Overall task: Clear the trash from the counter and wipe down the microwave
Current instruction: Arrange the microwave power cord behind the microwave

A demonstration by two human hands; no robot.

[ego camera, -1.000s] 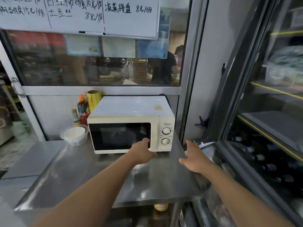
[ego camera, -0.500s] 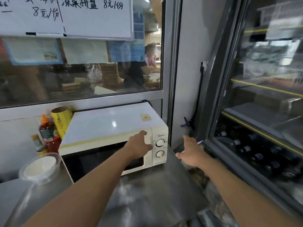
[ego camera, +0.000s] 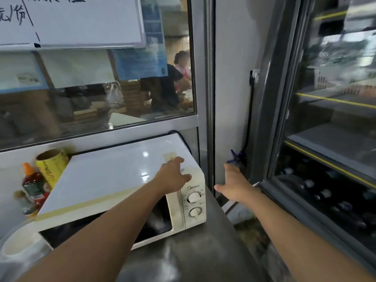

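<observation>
Head view: we reach both arms toward the microwave on the steel surface.
Left hand rests spread on its top front corner; right hand hovers open beside it, holding nothing.

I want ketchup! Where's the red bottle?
In the head view, the red bottle stands far left, beside the microwave, in front of the yellow roll.

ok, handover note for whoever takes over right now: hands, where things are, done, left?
Left hand: open, resting on the microwave top at its front right corner, holding nothing.
Right hand: open, empty, in the air to the right of the microwave.
Lidded plastic container sits on the counter at far left, bottles behind it.
Done: nothing visible.
Left: clear trash, wipe microwave; no cloth in view.
</observation>
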